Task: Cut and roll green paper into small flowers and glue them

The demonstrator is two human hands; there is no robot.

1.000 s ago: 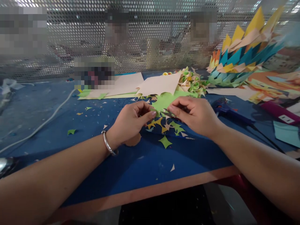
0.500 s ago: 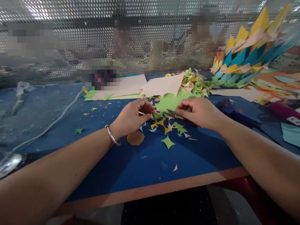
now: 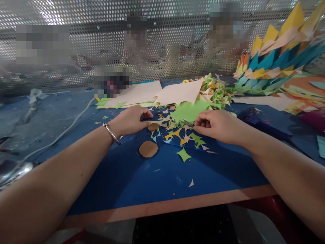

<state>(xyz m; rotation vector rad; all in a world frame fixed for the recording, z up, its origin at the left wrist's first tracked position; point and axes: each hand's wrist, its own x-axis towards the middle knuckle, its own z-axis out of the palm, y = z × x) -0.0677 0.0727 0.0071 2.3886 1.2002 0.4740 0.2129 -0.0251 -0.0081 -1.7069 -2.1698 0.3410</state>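
My right hand [image 3: 215, 126] is closed on small scissors [image 3: 187, 123]; thin metal blades point left from the fingertips, and the handles are hidden. My left hand [image 3: 133, 119] is over the table with thumb and forefinger apart. At its thumb tip is a small brown disc [image 3: 153, 127]; whether they touch I cannot tell. A larger brown disc [image 3: 148, 149] lies flat nearer to me. Paper scraps [image 3: 175, 134] in green, yellow, pink and blue are scattered between the hands. Just behind the scissors lies a green paper sheet [image 3: 189, 112] with a cut edge.
Pale paper sheets [image 3: 180, 92] and a heap of folded paper pieces [image 3: 215, 89] lie behind. A tall layered paper construction [image 3: 276, 57] stands at the back right. A blue glue gun [image 3: 261, 125] is beside my right forearm. A white cord [image 3: 68, 125] runs along the left. Perforated metal [image 3: 101, 44] closes the back.
My left hand has moved left, and the small brown disc has come into view by its thumb. The right hand keeps the scissors in about the same place. The view has shifted slightly.
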